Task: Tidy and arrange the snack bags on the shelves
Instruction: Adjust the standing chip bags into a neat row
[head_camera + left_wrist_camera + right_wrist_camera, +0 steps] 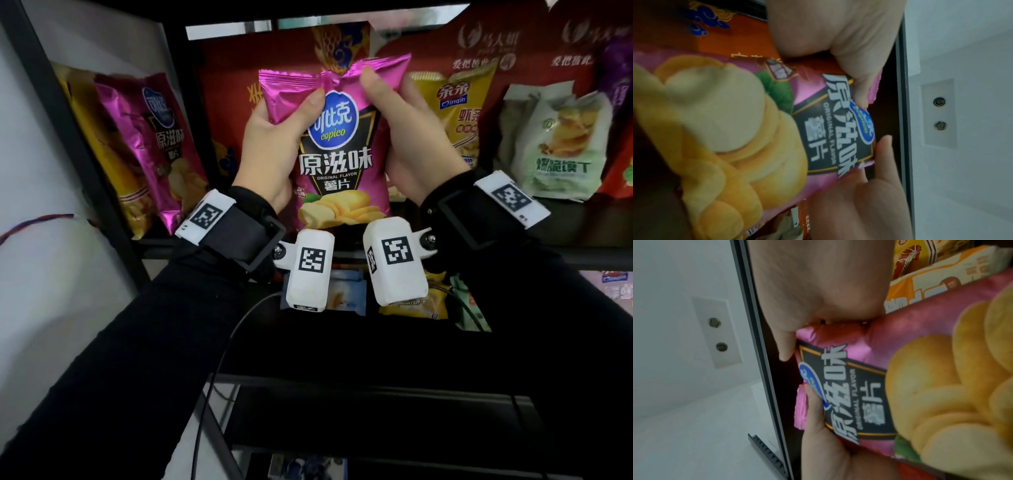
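Two-handed grip (pixel 270 144) (pixel 407 137) on glossy, crinkled, seemingly foil chip bag (pixel 337 164).

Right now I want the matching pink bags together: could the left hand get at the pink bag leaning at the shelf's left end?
Probably not yet: the left hand grips the held pink chip bag; the leaning pink bag itself looks unobstructed.

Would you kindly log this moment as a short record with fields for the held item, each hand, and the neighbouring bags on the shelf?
held item: pink Copico chip bag, upright, front facing the camera
left hand: grips the bag's left side, thumb on front
right hand: grips the right side, thumb near the crumpled top
shelf left: matching pink bag, leaning
shelf right: yellow shrimp-stick bag, pale green bag
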Demonstrator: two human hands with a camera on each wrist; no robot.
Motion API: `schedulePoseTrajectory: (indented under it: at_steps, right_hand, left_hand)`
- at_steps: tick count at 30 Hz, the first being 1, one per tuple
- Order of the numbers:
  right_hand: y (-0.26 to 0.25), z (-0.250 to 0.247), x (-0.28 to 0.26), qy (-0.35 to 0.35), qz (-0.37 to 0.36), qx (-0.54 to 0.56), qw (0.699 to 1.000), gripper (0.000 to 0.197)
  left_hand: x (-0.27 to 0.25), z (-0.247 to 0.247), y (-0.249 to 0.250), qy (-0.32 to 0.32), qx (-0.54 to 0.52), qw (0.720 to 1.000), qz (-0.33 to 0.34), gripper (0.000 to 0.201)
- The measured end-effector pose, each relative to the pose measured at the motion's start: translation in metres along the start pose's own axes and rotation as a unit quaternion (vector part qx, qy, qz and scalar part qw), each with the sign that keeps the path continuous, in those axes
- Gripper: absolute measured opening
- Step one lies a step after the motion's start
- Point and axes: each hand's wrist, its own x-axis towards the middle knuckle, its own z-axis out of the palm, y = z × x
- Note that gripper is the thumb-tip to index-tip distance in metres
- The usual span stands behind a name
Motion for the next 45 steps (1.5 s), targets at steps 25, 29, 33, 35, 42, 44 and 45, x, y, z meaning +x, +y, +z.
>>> schedulePoseTrajectory:
  at_steps: [25, 29, 33, 35, 42, 44, 45]
  right_hand:
    - [0.012, -0.008, -0.011, -0.079, -0.244, -0.347, 0.902, 0.044]
    - [0.016, -0.016, -0.007, -0.022, -0.248, -0.44, 0.863, 0.038]
    - [0.011, -0.021, -0.007, -0.038, -0.135, -0.273, 0.952, 0.043]
    - [0.012, -0.019, -0.005, -0.028, -0.023, -0.121, 0.992, 0.038]
    - [0.022, -0.018, -0.002, -0.04, 0.044, -0.16, 0.985, 0.06]
    - [0.024, -0.016, -0.002, -0.043, 0.035, -0.162, 0.985, 0.062]
    - [0.025, -0.016, -0.002, -0.039, 0.028, -0.162, 0.986, 0.063]
  left_hand:
    - [-0.01, -0.061, 0.045, -0.247, -0.065, 0.937, -0.237, 0.077]
    - [-0.01, -0.067, 0.042, -0.295, -0.024, 0.91, -0.289, 0.084]
    - [-0.011, -0.065, 0.029, -0.246, 0.053, 0.942, -0.221, 0.092]
    - [-0.012, -0.064, 0.019, -0.213, 0.112, 0.955, -0.175, 0.106]
    - [-0.011, -0.048, 0.006, -0.227, 0.227, 0.937, -0.137, 0.077]
    - [-0.011, -0.04, 0.001, -0.181, 0.214, 0.952, -0.122, 0.06]
    - [-0.011, -0.038, -0.003, -0.165, 0.202, 0.959, -0.112, 0.061]
